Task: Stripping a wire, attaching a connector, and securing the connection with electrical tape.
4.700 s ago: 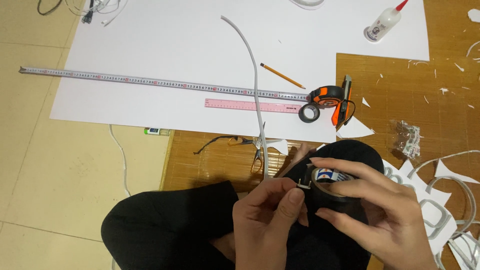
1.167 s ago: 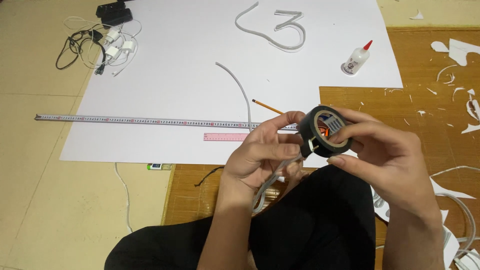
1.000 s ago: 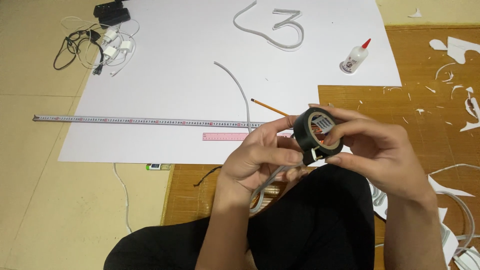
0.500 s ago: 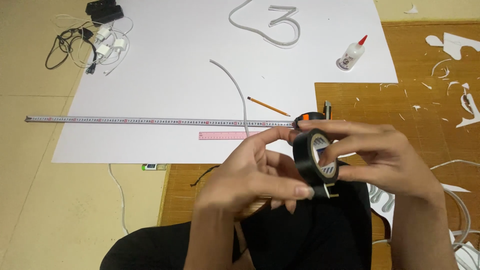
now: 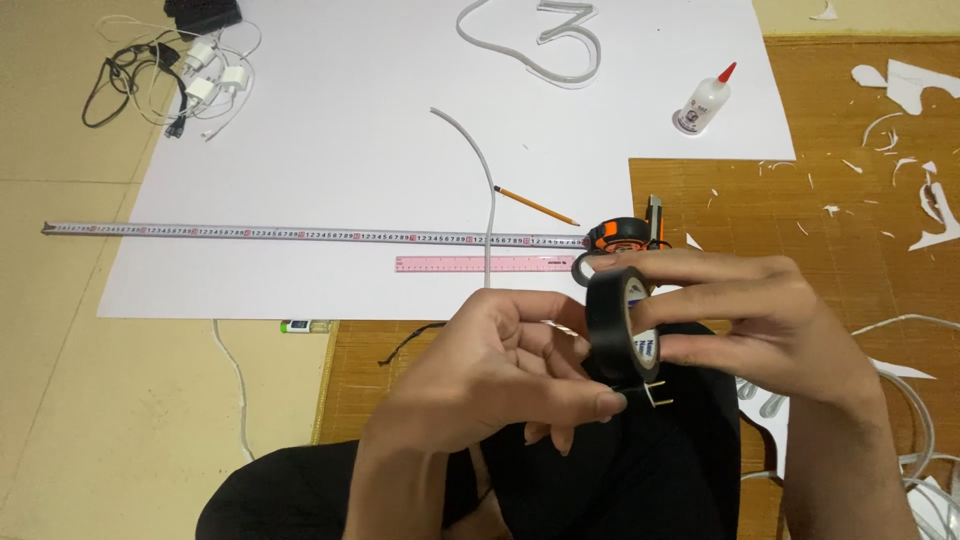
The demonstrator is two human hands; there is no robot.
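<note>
Seen from the head camera, the person's right hand (image 5: 770, 325) held a roll of black tape (image 5: 617, 322) upright over the lap, its fingers closed around the rim. The left hand (image 5: 500, 375) met it from below, thumb and forefinger pinched on a small two-pronged metal piece (image 5: 652, 393) at the roll's lower edge. Beyond the hands, a large white sheet (image 5: 400, 130) lay on the floor, crossed by an extended tape measure (image 5: 300, 235) with its orange case just beside the roll. A pink ruler (image 5: 485, 264) lay just below the tape measure, a pencil (image 5: 535, 206) and a curved white strip (image 5: 478, 170) near it. A glue bottle (image 5: 703, 100) lay on the sheet's right edge.
</note>
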